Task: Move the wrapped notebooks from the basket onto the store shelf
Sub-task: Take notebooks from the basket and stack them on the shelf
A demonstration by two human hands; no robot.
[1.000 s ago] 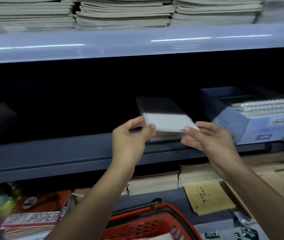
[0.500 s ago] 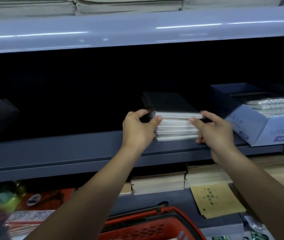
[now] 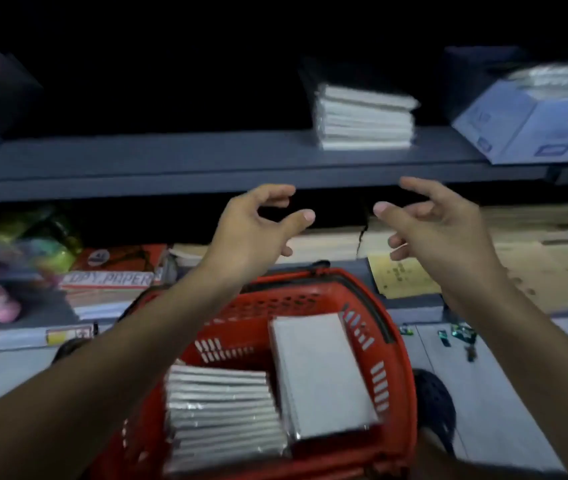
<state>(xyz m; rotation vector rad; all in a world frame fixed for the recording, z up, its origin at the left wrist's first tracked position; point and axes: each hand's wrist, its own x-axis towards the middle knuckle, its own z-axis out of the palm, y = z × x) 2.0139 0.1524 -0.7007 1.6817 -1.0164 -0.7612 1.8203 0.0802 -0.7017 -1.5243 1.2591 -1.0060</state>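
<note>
- Two bare hands hang between shelf and basket in the head view: your left hand [image 3: 253, 225] and right hand [image 3: 438, 225] both have a loose, half-curled grip and hold nothing.
- Several plastic-wrapped, white-edged notebooks [image 3: 365, 116] sit stacked on the dark grey metal store shelf [image 3: 171, 161], just beside a pale blue cardboard box [image 3: 532, 123].
- More wrapped notebooks lie in the red plastic shopping basket [image 3: 393, 358] below: a row on edge [image 3: 220, 410] at the left, and one flat grey-covered notebook [image 3: 317, 368] tilted against the right side.
- Expect the flat one to be light and stiff, but its glossy film looks slippery; take it by both long edges, thumbs on top.
</note>
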